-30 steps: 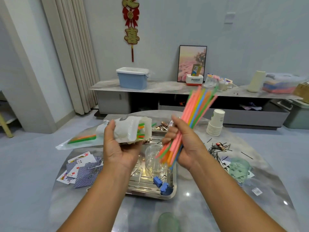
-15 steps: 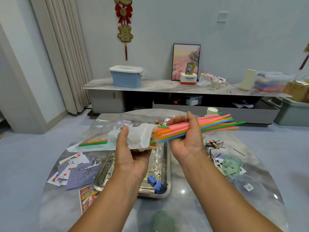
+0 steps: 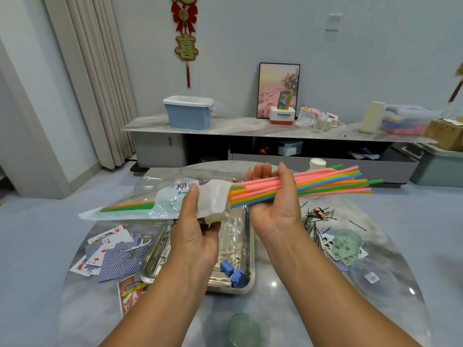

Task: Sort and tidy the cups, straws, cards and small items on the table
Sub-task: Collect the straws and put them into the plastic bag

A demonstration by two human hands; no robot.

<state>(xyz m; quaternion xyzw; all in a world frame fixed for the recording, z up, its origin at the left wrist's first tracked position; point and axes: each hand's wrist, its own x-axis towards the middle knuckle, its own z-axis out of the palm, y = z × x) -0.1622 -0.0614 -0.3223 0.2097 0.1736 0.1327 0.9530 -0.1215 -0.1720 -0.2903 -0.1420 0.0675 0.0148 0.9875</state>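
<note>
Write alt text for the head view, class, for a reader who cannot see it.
The right hand grips a bundle of coloured straws, its ends at the mouth of a plastic bag held by the left hand. Below, on the table, lie a metal tray, scattered cards and hairpins.

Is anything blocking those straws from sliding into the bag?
Nothing visible does. The right hand holds the straws level, tips at the bag mouth, which the left hand grips. A few straws already lie deep inside the bag.
</note>
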